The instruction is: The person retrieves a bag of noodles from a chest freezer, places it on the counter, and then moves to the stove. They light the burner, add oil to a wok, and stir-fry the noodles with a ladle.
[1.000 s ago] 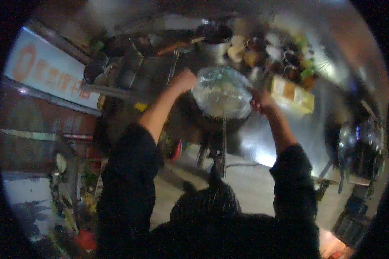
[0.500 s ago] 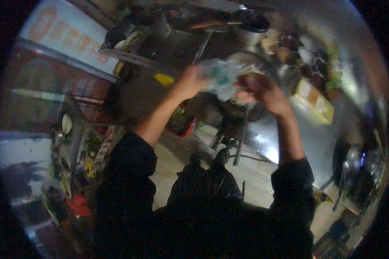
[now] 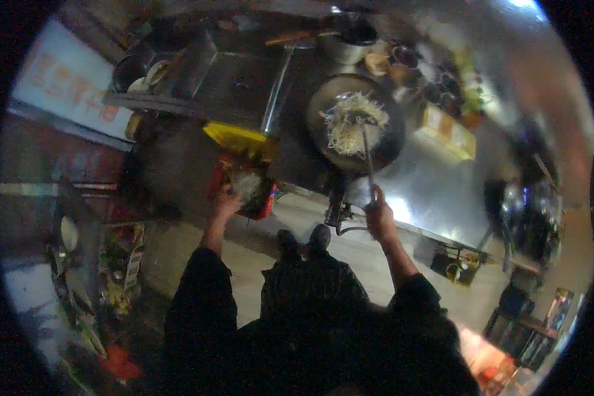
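Observation:
A wok (image 3: 317, 135) stands ahead of me, holding a heap of pale thin strands (image 3: 356, 119) that look like bean sprouts. My right hand (image 3: 380, 216) is closed round the handle of a long metal cooking utensil (image 3: 367, 155); its head is hidden among the strands, so I cannot tell ladle from spatula. To the left and lower, my left hand (image 3: 225, 202) has its fingers at a crumpled clear plastic bag (image 3: 247, 185) and seems closed on its edge, though blurred. Bag and hand are over a red container (image 3: 218, 173) with a yellow flap (image 3: 241, 140) behind it.
A yellow carton (image 3: 447, 134) lies on the steel counter (image 3: 429, 188) right of the wok. Beyond it stand several seasoning bowls (image 3: 402, 58). A sink basin (image 3: 244, 82) is at the far left, and dark pans (image 3: 531, 204) stand at the right edge.
Both hands were at the plastic bag above the wok. The left has carried it down and left over the red container; the right has moved to the utensil. The strands now lie in the wok.

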The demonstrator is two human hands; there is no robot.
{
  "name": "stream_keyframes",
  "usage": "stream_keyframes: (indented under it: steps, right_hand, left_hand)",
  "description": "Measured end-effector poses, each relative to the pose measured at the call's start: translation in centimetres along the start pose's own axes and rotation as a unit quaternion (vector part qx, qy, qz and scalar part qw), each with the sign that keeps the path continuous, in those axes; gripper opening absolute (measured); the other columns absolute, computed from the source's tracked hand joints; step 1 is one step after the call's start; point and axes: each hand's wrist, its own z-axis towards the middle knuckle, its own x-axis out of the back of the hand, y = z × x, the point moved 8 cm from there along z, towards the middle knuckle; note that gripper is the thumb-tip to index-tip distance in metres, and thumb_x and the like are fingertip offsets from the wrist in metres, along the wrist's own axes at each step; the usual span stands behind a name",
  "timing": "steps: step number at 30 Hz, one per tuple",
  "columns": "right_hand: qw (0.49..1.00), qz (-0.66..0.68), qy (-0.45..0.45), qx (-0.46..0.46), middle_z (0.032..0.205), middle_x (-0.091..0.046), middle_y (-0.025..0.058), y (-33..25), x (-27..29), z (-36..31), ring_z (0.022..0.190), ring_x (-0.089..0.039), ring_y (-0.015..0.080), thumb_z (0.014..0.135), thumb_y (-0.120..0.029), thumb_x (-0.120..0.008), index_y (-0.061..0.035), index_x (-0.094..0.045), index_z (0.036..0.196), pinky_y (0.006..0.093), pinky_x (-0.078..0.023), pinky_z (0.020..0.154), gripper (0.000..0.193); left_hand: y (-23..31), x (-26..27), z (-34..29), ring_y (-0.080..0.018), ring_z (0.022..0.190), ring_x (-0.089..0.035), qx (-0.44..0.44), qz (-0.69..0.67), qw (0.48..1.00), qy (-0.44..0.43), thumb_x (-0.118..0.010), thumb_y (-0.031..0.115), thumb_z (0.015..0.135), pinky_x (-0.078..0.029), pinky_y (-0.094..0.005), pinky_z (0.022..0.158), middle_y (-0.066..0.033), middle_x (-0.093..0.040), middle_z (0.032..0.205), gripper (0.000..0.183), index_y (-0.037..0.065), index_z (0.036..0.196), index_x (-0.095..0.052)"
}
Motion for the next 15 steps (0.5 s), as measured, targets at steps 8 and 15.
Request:
stream_keyframes:
  steps: [8,15]
  right_hand:
    - [0.993,-0.028,-0.099,-0.058,0.094,-0.069,0.0207,-4.2,12.6,-0.7,0.072,-0.066,0.0316,0.088,-0.006,-0.059,-0.0135,-0.048,0.144,0.0428,-0.053,0.064,0.057]
    - [0.943,0.264,-0.100,-0.179,0.083,-0.065,0.0028,-2.9,9.9,-2.0,0.053,-0.051,0.0098,0.091,-0.001,-0.056,-0.0091,-0.046,0.145,0.0272,-0.042,0.044,0.055]
  left_hand:
    - [-5.1,-26.3,-5.3,-0.0173,0.073,-0.066,0.154,0.012,0.970,-0.188,-0.074,0.025,0.090,-0.054,-0.0298,0.063,-0.0069,-0.067,0.097,0.037,0.011,0.118,-0.054]
    - [-5.2,-32.6,-5.0,-0.0156,0.054,-0.058,0.227,0.049,0.953,-0.196,-0.069,0.027,0.091,-0.048,-0.0331,0.047,-0.0036,-0.059,0.074,0.020,0.010,0.089,-0.058]
